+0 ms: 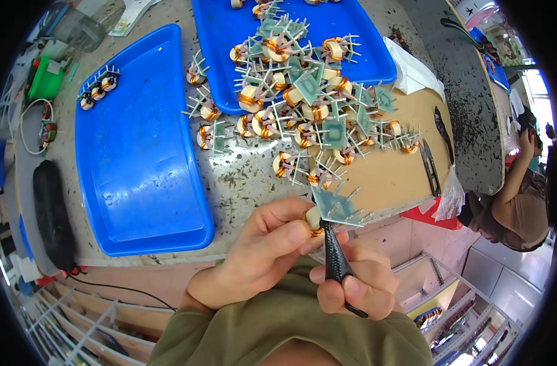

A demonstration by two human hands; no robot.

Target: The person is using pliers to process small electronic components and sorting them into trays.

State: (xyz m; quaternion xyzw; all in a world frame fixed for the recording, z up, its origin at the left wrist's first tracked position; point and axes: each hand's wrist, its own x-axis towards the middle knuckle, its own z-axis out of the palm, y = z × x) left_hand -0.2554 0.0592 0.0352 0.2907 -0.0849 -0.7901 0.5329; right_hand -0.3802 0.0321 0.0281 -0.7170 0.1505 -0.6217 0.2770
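My left hand (263,247) is closed on a toroidal coil (314,218), a cream ring wound with copper wire, fixed to a green pin board (336,207). In my right hand (362,277) are black tweezers (336,256) with a textured grip; their tips meet the coil at the board's lower edge. My fingers partly cover the coil. Just beyond my hands lies a heap of similar coils (315,113) on green boards with metal pins. The heap spills from a blue tray (376,61) onto a brown board (382,177).
A second blue tray (144,171) on the left holds several coils (98,90) with black parts in its far corner. Dark-handled tweezers (431,168) lie right of the heap, near a white cloth (412,70). A black pouch (54,213) sits far left. Another person (516,201) is at the right.
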